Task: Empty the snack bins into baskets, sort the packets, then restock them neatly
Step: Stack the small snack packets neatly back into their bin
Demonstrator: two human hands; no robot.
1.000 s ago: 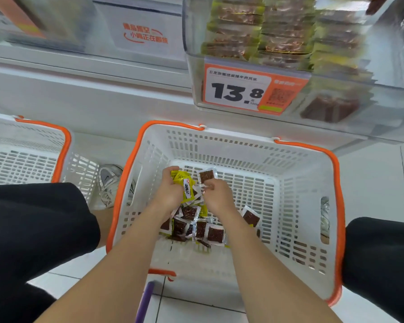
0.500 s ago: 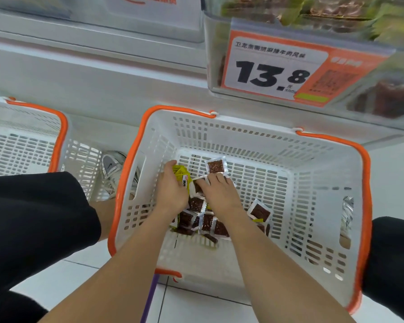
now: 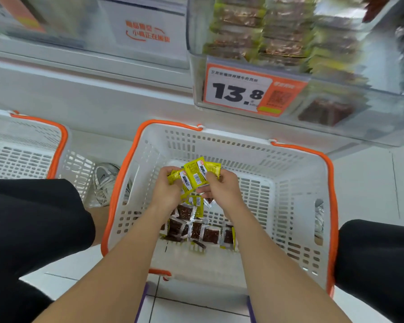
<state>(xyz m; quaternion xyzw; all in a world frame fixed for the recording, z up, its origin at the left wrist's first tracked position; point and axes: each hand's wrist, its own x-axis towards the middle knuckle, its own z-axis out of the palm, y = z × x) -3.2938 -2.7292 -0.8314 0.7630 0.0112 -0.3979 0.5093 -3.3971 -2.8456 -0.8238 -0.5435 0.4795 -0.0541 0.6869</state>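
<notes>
White floor tiles (image 3: 371, 183) under us, shelf (image 3: 91, 94) ahead. Inside the basket (image 3: 231, 141), loose packets (image 3: 203, 233) lie on its bottom; above them our left hand (image 3: 167, 192) and right hand (image 3: 222, 190) both clutch yellow packets (image 3: 196, 173). Over the basket, a stocked bin (image 3: 289, 43); to its left, a second basket (image 3: 63, 136).

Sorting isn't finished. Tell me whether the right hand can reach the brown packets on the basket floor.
Probably yes, once it lets go: the right hand holds yellow packets just above the brown packets, which lie uncovered in the open basket.
</notes>
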